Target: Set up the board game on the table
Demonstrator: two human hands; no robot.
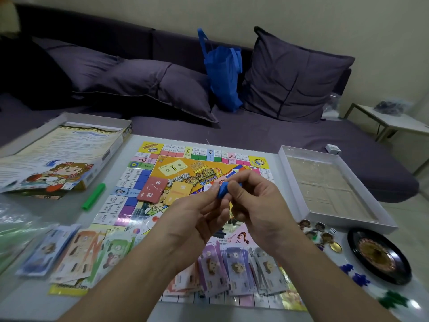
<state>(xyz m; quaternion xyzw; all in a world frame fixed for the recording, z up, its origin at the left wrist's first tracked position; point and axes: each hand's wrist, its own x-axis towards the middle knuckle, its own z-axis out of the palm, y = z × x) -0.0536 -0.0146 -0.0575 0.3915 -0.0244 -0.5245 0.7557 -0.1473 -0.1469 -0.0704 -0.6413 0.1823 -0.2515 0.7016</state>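
Across the worktop (232,140) lies the game board (176,182), flanked by the box lid (58,154) and white tray (334,182); banknotes (232,268) line its near edge. Above its centre, left hand (197,212) and right hand (253,201) together pinch a small blue piece (222,190).

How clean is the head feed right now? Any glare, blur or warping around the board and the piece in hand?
Head view: dim room light; glare streaks on the glossy board; wide-angle bending at the edges; banknotes lower left smeared; blue piece pinched between left hand and right hand reads fairly sharp.
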